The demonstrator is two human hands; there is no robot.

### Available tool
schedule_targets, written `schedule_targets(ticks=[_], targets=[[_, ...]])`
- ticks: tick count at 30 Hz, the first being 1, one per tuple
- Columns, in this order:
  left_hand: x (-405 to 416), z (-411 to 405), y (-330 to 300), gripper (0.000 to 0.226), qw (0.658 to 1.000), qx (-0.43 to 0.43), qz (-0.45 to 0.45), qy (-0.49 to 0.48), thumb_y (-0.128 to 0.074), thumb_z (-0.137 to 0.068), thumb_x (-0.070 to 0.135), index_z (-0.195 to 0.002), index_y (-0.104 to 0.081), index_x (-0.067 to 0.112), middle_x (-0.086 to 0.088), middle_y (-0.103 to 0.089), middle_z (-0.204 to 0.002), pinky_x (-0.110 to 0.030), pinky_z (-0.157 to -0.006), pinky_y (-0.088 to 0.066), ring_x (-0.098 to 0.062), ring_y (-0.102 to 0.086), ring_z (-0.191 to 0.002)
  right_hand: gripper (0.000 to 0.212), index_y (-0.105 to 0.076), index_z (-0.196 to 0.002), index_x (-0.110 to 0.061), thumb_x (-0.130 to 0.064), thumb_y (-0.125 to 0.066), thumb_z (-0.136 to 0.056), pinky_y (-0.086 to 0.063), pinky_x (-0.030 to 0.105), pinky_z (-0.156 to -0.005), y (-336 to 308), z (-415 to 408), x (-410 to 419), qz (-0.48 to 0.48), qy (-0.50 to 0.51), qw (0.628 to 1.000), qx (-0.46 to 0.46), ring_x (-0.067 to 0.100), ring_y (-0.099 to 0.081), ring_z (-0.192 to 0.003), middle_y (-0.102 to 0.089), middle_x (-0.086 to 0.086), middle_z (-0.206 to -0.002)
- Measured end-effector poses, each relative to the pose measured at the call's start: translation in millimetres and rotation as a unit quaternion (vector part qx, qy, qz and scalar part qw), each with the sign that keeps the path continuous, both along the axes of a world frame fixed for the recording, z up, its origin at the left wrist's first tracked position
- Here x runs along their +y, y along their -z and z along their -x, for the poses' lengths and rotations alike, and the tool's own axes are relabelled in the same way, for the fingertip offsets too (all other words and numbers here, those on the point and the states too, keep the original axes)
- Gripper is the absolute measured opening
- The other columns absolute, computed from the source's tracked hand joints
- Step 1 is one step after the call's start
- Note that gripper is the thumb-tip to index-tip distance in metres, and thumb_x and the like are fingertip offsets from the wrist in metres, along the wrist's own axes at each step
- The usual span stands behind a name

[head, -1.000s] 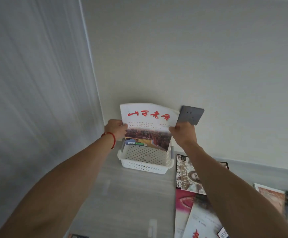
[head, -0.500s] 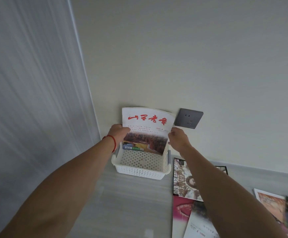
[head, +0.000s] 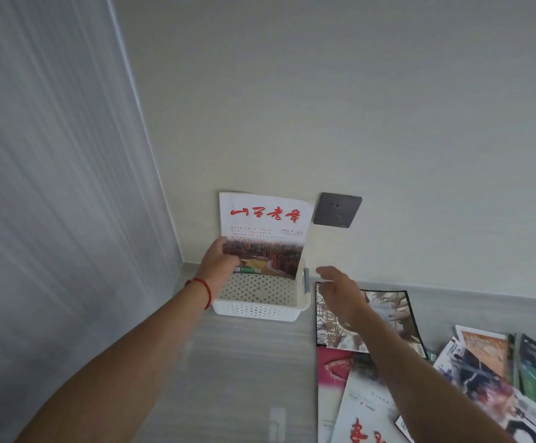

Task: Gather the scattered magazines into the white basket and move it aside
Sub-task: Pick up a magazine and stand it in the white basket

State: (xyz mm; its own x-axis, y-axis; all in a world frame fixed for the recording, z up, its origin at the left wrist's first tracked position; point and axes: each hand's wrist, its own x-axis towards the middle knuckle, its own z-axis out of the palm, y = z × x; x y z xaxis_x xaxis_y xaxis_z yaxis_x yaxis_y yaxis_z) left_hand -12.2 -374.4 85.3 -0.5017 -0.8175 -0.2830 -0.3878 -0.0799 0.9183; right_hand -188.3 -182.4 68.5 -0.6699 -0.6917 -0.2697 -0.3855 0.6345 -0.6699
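White-cover magazine [head: 261,233] with red title stands upright in the white basket [head: 260,298], lower edge inside, top leaning against the wall [head: 356,123]. Basket sits in the far left corner of the grey surface [head: 244,362], against the wall, grey curtain [head: 52,187] on its left. Left hand [head: 220,263] is clamped on the magazine's lower left edge, thumb over the cover; red string [head: 204,289] on that wrist. Right hand [head: 340,292] is off the magazine, fingers spread and holding nothing, hovering just right of the basket above a black-bordered magazine [head: 385,318]. More magazines [head: 484,378] lie overlapped and scattered on the surface to the right. Dark wall socket [head: 337,210] just right of the upright magazine's top.
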Motion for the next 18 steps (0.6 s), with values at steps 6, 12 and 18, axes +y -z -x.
schedule_targets(ticks=[6,12,18], targets=[[98,-26,52,0.046,0.994,-0.053,0.064,0.066,-0.052,-0.088,-0.005,-0.130,-0.062,0.011,-0.008,-0.060,-0.134,-0.013,-0.074,-0.045,-0.014,-0.057,-0.107,0.034,-0.070,-0.122,-0.022,-0.008,-0.052,-0.096,-0.048,0.035,-0.104,37,-44,107,-0.120,-0.068,0.989,0.060,0.016,-0.061,-0.121,-0.064,-0.003,-0.134],[212,-40,110,0.048,0.953,-0.148,-0.014,0.263,-0.056,-0.083,0.003,-0.131,-0.062,0.011,-0.006,-0.062,-0.136,-0.020,-0.097,-0.043,-0.022,-0.059,-0.125,0.052,-0.047,-0.147,-0.008,-0.022,-0.057,-0.098,-0.034,0.042,-0.120,98,-85,204,-0.232,-0.182,0.939,0.174,0.034,-0.033,-0.149,-0.027,0.019,-0.163],[252,-45,184,0.071,0.911,-0.211,-0.069,0.348,-0.061,-0.062,0.026,-0.133,-0.057,0.020,-0.005,-0.060,-0.134,-0.038,-0.102,-0.054,-0.024,-0.061,-0.122,0.083,-0.053,-0.140,0.004,-0.045,-0.074,-0.076,-0.036,0.053,-0.116,140,-123,237,-0.270,-0.158,0.923,0.223,0.048,-0.049,-0.136,-0.044,0.033,-0.149]])
